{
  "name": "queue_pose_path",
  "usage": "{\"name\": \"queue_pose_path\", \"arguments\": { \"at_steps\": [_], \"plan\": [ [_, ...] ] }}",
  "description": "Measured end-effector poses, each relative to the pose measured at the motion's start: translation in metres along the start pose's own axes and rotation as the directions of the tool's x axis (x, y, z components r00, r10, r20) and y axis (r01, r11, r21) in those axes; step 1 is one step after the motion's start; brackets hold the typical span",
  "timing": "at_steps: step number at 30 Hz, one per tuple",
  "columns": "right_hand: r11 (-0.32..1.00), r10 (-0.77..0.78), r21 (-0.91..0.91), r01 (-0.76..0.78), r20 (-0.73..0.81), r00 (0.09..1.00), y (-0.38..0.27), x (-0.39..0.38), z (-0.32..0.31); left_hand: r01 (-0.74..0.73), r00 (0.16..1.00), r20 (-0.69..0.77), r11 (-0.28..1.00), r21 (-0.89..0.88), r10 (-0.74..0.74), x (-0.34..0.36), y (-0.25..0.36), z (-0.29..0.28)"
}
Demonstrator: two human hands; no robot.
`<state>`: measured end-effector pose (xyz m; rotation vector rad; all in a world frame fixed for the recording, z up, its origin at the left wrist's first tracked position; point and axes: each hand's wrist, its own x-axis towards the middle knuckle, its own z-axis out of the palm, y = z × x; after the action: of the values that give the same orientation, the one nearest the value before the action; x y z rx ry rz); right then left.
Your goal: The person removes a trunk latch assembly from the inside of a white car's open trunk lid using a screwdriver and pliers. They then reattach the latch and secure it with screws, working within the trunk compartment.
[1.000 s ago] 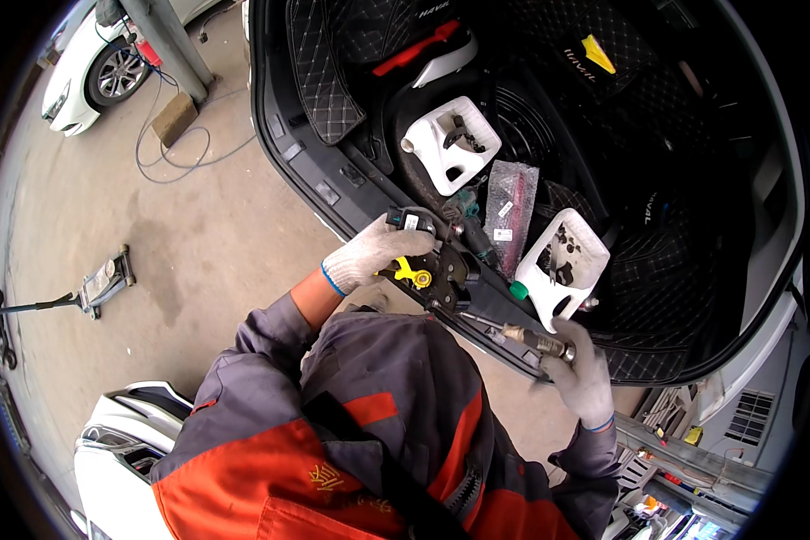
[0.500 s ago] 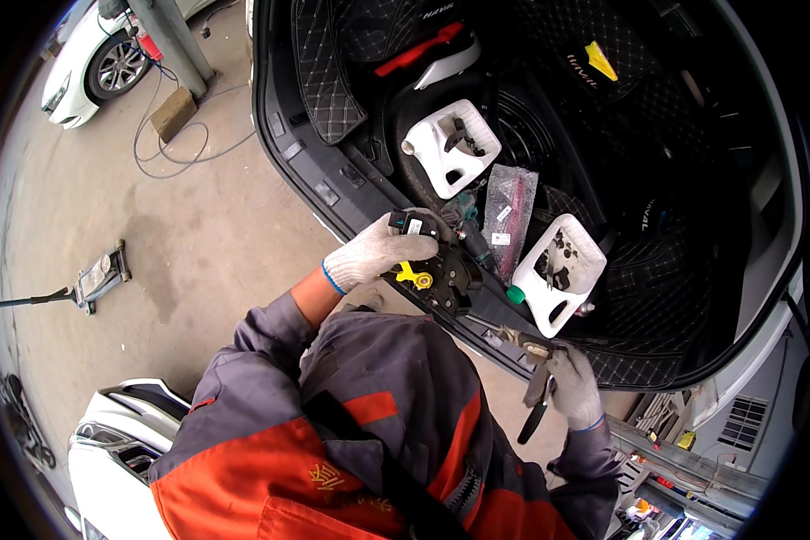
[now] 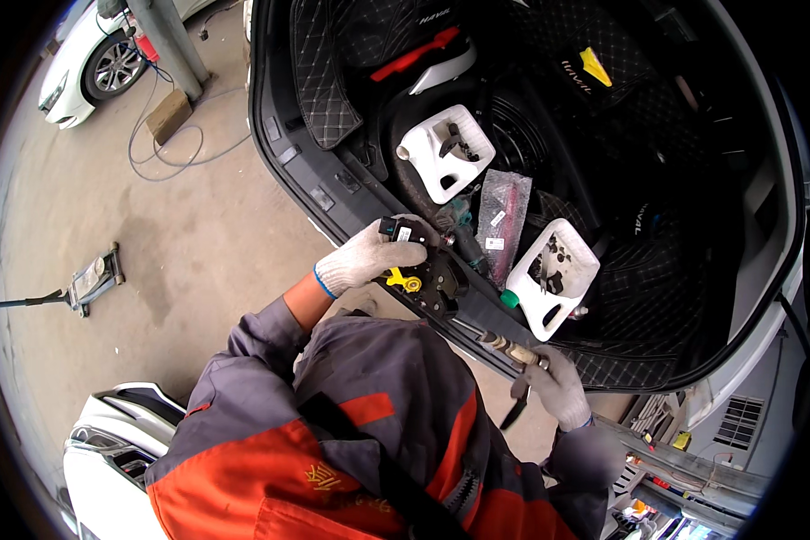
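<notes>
My left hand, in a light knit glove, is closed on a black latch assembly with a yellow lever, held over the boot sill. My right hand, also gloved, grips a worn cream-and-brown tool handle just right of the assembly; a dark-handled tool hangs from the same hand, its type unclear. Behind the assembly lie a teal-and-black tool and a bubble-wrapped part. Two cut white plastic jugs hold small dark pieces; the nearer jug has a green cap.
The open boot's edge curves around the work. On the left are a floor jack, a post with a block and looped hoses, and a white car. Another white car body stands at lower left; shelving at lower right.
My right hand has moved down and slightly left, drawing its tool back from the latch assembly; the dark handle now shows below it. My left hand keeps its grip, shifted slightly in view.
</notes>
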<state>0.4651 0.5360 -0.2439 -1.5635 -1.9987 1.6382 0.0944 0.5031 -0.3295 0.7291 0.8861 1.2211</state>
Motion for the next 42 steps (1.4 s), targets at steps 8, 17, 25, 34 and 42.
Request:
{"name": "queue_pose_path", "arguments": {
  "at_steps": [8,17,25,34,42],
  "plan": [
    [0.982,-0.183,-0.061,0.177,-0.113,0.977,-0.028,-0.016,-0.003,-0.019,1.0,0.004,0.997,-0.075,0.019,-0.003,0.0,0.009],
    [0.961,-0.093,0.233,0.149,-0.235,0.967,-0.024,-0.017,0.009,0.009,0.992,-0.119,0.953,-0.303,-0.047,-0.003,-0.015,0.006],
    [0.905,-0.236,0.226,0.361,-0.44,0.866,-0.025,-0.02,-0.006,0.012,0.996,0.091,0.981,-0.192,0.006,-0.006,-0.019,-0.005],
    [0.904,-0.364,0.112,0.413,-0.307,0.879,-0.048,-0.025,0.005,0.03,0.978,0.206,0.994,-0.109,-0.007,-0.008,-0.022,-0.001],
    [0.921,-0.368,0.025,0.389,-0.271,0.889,-0.048,-0.023,0.004,0.069,0.987,0.156,0.989,-0.128,-0.049,-0.015,-0.023,-0.002]
  ]
}}
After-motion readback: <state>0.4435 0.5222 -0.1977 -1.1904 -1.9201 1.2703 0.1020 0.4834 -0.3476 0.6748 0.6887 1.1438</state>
